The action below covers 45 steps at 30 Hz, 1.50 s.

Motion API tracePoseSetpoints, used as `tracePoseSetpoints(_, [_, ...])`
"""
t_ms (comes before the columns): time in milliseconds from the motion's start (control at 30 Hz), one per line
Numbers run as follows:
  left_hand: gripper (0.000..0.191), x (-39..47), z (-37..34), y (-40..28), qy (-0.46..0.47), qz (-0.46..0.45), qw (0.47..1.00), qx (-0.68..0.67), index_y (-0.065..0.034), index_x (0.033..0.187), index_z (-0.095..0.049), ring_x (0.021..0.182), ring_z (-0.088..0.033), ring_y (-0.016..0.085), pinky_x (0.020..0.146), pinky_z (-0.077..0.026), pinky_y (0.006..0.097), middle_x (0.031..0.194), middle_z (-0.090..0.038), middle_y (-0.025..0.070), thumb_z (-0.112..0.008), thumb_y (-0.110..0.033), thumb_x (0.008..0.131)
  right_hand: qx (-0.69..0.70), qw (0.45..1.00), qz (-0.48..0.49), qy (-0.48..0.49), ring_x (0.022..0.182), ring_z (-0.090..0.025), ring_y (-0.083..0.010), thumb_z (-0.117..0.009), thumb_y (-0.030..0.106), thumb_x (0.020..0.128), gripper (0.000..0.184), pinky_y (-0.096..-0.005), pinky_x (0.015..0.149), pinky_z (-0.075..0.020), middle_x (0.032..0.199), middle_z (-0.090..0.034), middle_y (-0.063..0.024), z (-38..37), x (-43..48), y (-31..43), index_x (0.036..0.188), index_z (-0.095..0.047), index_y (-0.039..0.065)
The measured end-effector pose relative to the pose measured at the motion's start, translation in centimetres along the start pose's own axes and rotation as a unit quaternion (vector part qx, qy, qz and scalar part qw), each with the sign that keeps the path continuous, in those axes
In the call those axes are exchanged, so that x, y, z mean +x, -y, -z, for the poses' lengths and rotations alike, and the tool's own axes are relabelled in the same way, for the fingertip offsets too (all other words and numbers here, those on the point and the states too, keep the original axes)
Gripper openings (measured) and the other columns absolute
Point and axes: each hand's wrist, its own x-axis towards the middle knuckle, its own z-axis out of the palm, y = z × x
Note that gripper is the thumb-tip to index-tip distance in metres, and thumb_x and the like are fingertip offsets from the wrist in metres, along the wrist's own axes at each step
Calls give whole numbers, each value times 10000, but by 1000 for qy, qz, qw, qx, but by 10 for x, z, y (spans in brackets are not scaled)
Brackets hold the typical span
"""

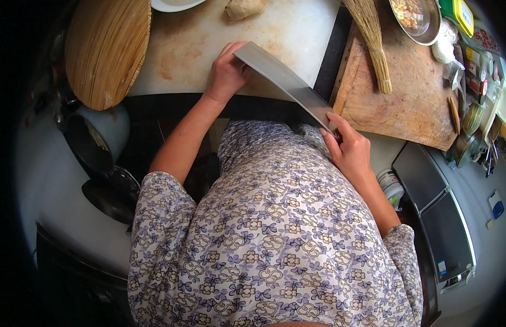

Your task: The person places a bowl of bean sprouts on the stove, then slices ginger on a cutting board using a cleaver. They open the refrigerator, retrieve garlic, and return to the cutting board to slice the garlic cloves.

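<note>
My right hand (349,143) grips the near end of a broad, flat metal blade (283,81), which looks like a large cleaver; its handle is hidden in the hand. The blade slants up and left, over the edge of a stained white cutting board (171,81). At the blade's far end is my left hand (228,71), its fingers curled and partly hidden behind the metal. Whether those fingers hold anything cannot be made out. A piece of ginger root (245,9) lies farther back on the white board, near a white dish (177,5).
A round lid of plant stalks (108,53) stands at left, above a dark pot (97,139). To the right, a wooden board (400,106) bears a straw whisk (377,53), a metal bowl (430,34) with peanuts, and a small wooden stick (454,114). Jars (475,67) crowd beyond.
</note>
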Motion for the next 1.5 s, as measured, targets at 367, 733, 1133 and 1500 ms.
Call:
tracePoseSetpoints(367, [319, -2, -1, 2, 5, 23, 999, -35, -20, 970, -627, 917, -603, 275, 779, -517, 342, 998, -612, 89, -693, 24, 661, -51, 998, 1, 34, 722, -649, -318, -663, 213, 801, 426, -413, 604, -509, 874, -671, -131, -5, 3, -5, 1201, -543, 130])
tracePoseSetpoints(733, [233, -6, -5, 8, -3, -19, 1000, 17, -41, 893, -655, 915, -591, 285, 760, -514, 351, 940, -632, 89, -671, 9, 667, -55, 998, 18, 30, 734, -650, -321, -657, 142, 773, 465, -414, 627, -510, 862, -677, -124, -27, 24, -22, 1225, -549, 133])
tracePoseSetpoints(1133, [280, -9, -9, 10, -19, -4, 1000, -21, -36, 926, -641, 902, -584, 301, 764, -510, 364, 996, -602, 110, -676, 31, 656, -84, 996, 0, 44, 716, -649, -310, -679, 144, 753, 504, -404, 620, -510, 832, -676, -115, -22, 17, -15, 1236, -534, 141])
tracePoseSetpoints(1500, [294, -11, -12, 14, -34, -7, 997, -65, -25, 930, -643, 901, -579, 300, 779, -501, 364, 1003, -600, 112, -674, 40, 645, -79, 996, -3, 31, 720, -651, -310, -665, 149, 756, 460, -411, 630, -511, 844, -681, -111, -15, 8, -10, 1205, -564, 147])
